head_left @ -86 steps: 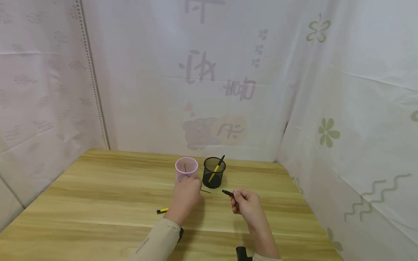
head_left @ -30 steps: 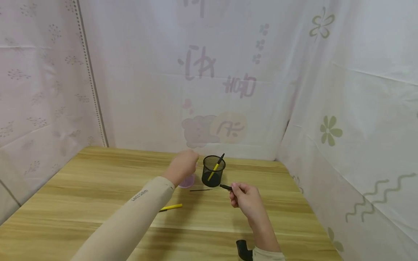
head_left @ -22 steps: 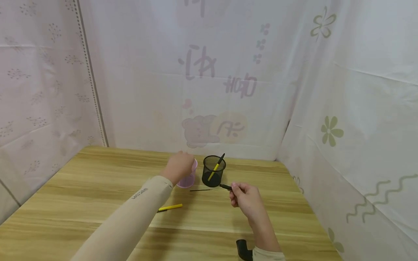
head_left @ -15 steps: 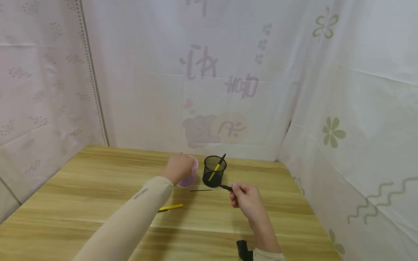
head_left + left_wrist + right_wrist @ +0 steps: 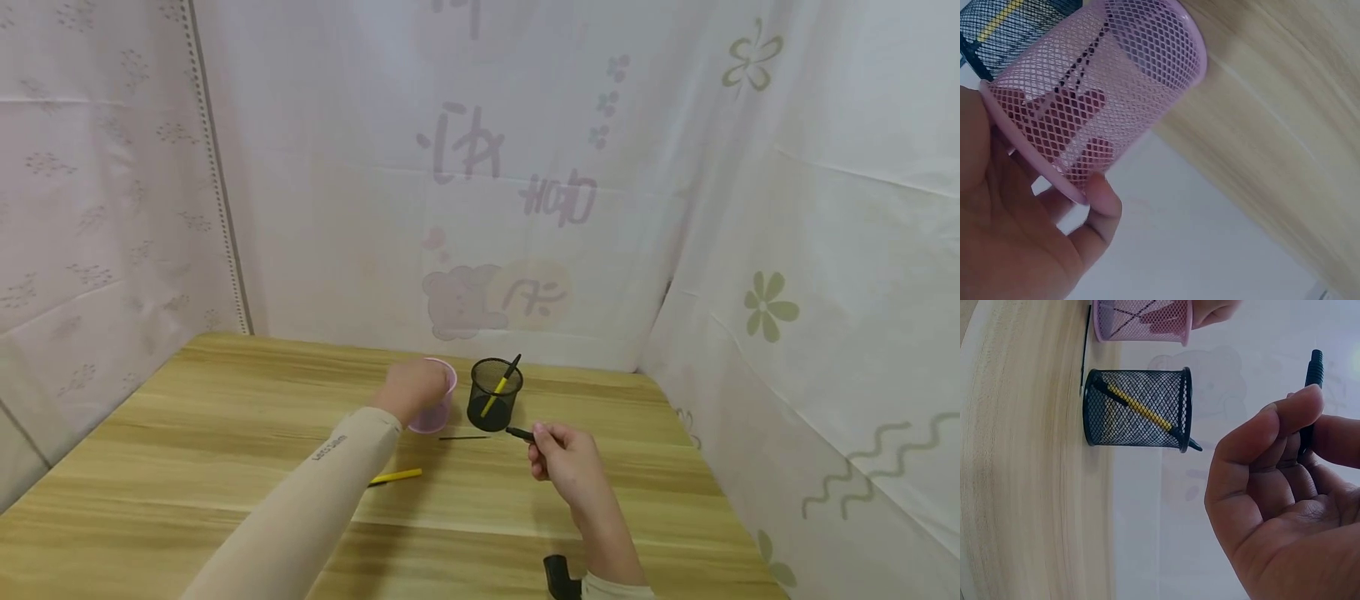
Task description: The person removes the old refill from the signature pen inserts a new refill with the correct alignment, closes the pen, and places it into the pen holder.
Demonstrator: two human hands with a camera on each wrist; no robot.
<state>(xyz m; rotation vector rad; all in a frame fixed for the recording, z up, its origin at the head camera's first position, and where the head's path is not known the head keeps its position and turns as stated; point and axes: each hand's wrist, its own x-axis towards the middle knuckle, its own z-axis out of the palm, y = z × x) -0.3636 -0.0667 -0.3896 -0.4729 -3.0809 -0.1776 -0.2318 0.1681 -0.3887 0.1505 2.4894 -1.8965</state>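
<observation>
The left hand (image 5: 411, 390) reaches down into the pink cup (image 5: 1138, 94), fingers inside the mesh and its upper rim against the hand. Through the wall two thin rods (image 5: 1085, 56) cross; leaning against the sides, their upper ends sit near the fingers, which probably explains the steep reach from above. Whether the fingers pinch a rod or only touch it I cannot tell

The right hand (image 5: 562, 458) pinches a black barrel (image 5: 1315, 369) between thumb and finger, above the table (image 5: 615, 500) and well in from its right edge. The ribbed, narrow end points out of the grip, presumably to leave that end free

Both cups stand upright near the table's far edge, side by side, mouths up for easy access from above. In the black cup (image 5: 1129, 437) a pen (image 5: 1141, 412) slants, its tip past the rim. Another rod, the loose refill (image 5: 462, 437), lies just in front of the cups, roughly along the far edge; a yellow tube (image 5: 405, 474) lies nearer the front edge, partly behind the left sleeve (image 5: 322, 492)
</observation>
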